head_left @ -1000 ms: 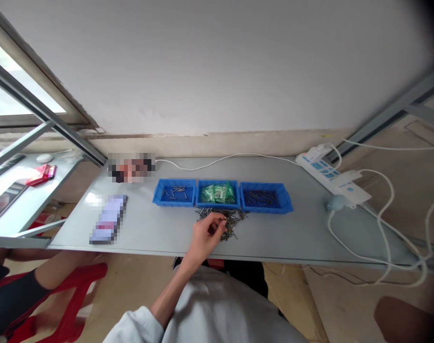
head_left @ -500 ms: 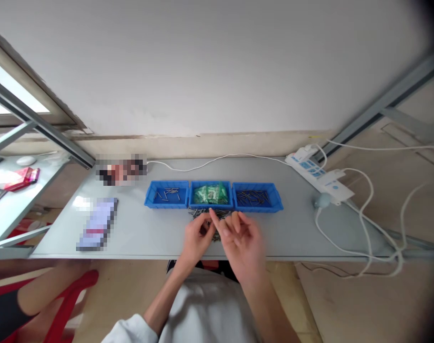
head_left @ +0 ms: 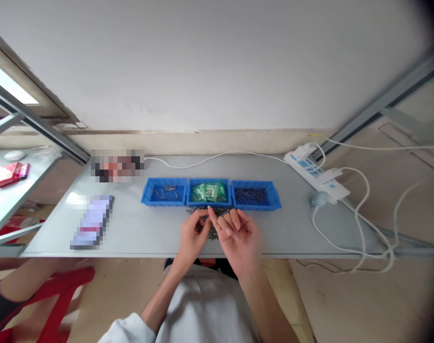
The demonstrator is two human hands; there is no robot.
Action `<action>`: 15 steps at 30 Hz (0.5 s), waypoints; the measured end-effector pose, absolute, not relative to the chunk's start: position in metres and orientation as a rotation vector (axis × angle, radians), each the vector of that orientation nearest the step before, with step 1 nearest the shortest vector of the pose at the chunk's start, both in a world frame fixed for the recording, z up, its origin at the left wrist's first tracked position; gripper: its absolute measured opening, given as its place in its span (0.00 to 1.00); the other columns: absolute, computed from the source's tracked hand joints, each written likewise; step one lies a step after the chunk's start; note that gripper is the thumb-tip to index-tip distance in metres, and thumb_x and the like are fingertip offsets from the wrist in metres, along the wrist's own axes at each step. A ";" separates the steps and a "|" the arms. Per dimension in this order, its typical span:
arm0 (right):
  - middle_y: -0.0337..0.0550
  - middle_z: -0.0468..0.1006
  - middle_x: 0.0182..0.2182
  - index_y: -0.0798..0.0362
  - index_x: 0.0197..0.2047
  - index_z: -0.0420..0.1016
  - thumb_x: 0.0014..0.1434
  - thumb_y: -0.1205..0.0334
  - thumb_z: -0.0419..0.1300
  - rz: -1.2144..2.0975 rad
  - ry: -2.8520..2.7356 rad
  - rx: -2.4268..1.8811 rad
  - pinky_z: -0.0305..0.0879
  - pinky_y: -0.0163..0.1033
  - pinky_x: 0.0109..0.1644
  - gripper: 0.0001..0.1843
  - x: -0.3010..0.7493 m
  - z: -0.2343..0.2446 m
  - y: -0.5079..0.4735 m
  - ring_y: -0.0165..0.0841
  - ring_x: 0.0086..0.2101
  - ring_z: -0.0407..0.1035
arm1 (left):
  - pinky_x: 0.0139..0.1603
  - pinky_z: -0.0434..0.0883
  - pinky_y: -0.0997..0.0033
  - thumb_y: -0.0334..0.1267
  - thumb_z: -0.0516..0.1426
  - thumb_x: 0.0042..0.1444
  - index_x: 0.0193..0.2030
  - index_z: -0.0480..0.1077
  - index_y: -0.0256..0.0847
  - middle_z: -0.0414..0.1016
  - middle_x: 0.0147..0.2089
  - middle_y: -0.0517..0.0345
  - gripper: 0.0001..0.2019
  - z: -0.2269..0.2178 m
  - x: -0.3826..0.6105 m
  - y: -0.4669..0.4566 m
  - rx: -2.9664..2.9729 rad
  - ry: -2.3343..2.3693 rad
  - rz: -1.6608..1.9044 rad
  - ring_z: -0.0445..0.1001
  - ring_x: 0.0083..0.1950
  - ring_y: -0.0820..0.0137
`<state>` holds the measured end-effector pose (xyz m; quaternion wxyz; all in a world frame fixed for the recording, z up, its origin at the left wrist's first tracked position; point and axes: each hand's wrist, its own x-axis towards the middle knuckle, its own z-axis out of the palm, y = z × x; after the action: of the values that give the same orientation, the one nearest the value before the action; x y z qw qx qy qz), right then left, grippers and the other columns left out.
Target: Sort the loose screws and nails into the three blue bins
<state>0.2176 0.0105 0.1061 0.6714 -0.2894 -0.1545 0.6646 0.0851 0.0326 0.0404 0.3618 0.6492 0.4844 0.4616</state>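
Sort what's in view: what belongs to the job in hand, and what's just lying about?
Likely job: metal pile, left blue tray, middle blue tray, green plastic, right blue tray.
Likely lying about: phone-like slab, power strip, white cable, pixelated item.

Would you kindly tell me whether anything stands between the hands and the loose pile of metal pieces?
Nothing visible does: the left hand and right hand are right at the pile of metal pieces, which shows between them; the middle blue tray stands beyond it.

On bench (head_left: 145,233): three bins (head_left: 198,204) side by side; heap of loose parts (head_left: 213,234) near side of middle one. Phone (head_left: 92,222) left, power strip (head_left: 315,175) far right.
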 end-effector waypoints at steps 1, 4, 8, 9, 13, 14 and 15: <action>0.28 0.52 0.16 0.46 0.19 0.56 0.62 0.50 0.64 1.490 -0.345 -0.648 0.64 0.66 0.70 0.26 0.219 0.105 0.011 0.29 0.20 0.55 | 0.31 0.65 0.76 0.38 0.57 0.69 0.44 0.76 0.41 0.75 0.31 0.62 0.07 0.041 0.085 0.033 1.679 1.253 1.189 0.65 0.27 0.75; 0.29 0.53 0.15 0.46 0.20 0.60 0.63 0.51 0.63 1.457 -0.346 -0.647 0.66 0.67 0.68 0.23 0.223 0.102 0.011 0.31 0.22 0.59 | 0.29 0.64 0.76 0.38 0.58 0.68 0.43 0.76 0.41 0.70 0.26 0.65 0.06 0.041 0.085 0.033 1.690 1.282 1.196 0.65 0.25 0.75; 0.32 0.65 0.20 0.47 0.27 0.71 0.58 0.54 0.68 1.339 -0.367 -0.742 0.72 0.63 0.63 0.13 0.232 0.094 0.007 0.34 0.29 0.71 | 0.29 0.65 0.76 0.39 0.58 0.69 0.44 0.77 0.41 0.73 0.27 0.63 0.07 0.041 0.085 0.033 1.669 1.304 1.179 0.66 0.25 0.75; 0.34 0.71 0.25 0.47 0.30 0.74 0.56 0.56 0.70 1.277 -0.377 -0.791 0.74 0.61 0.62 0.10 0.236 0.091 0.003 0.35 0.33 0.74 | 0.29 0.66 0.76 0.39 0.58 0.69 0.44 0.77 0.41 0.75 0.28 0.62 0.07 0.041 0.085 0.033 1.661 1.301 1.168 0.67 0.25 0.75; 0.43 0.80 0.49 0.46 0.43 0.77 0.52 0.64 0.73 0.972 -0.421 -1.001 0.73 0.52 0.61 0.15 0.260 0.077 -0.017 0.42 0.55 0.76 | 0.28 0.66 0.76 0.41 0.58 0.69 0.44 0.77 0.42 0.80 0.32 0.58 0.08 0.039 0.084 0.031 1.644 1.287 1.124 0.69 0.25 0.74; 0.44 0.80 0.51 0.47 0.44 0.76 0.52 0.65 0.73 0.904 -0.431 -1.038 0.72 0.50 0.62 0.16 0.267 0.073 -0.022 0.42 0.58 0.74 | 0.28 0.66 0.76 0.41 0.57 0.69 0.44 0.77 0.42 0.80 0.32 0.58 0.08 0.039 0.084 0.031 1.646 1.283 1.113 0.69 0.26 0.74; 0.44 0.79 0.53 0.47 0.43 0.76 0.52 0.65 0.73 0.851 -0.435 -1.071 0.71 0.48 0.62 0.16 0.273 0.070 -0.028 0.42 0.59 0.73 | 0.28 0.66 0.76 0.40 0.57 0.70 0.44 0.77 0.42 0.81 0.32 0.58 0.08 0.039 0.084 0.030 1.650 1.276 1.103 0.69 0.26 0.74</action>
<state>0.2734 -0.0276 0.0698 0.7532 -0.4906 -0.1994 0.3901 0.0837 0.0303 0.0392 0.3811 0.6464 0.5001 0.4321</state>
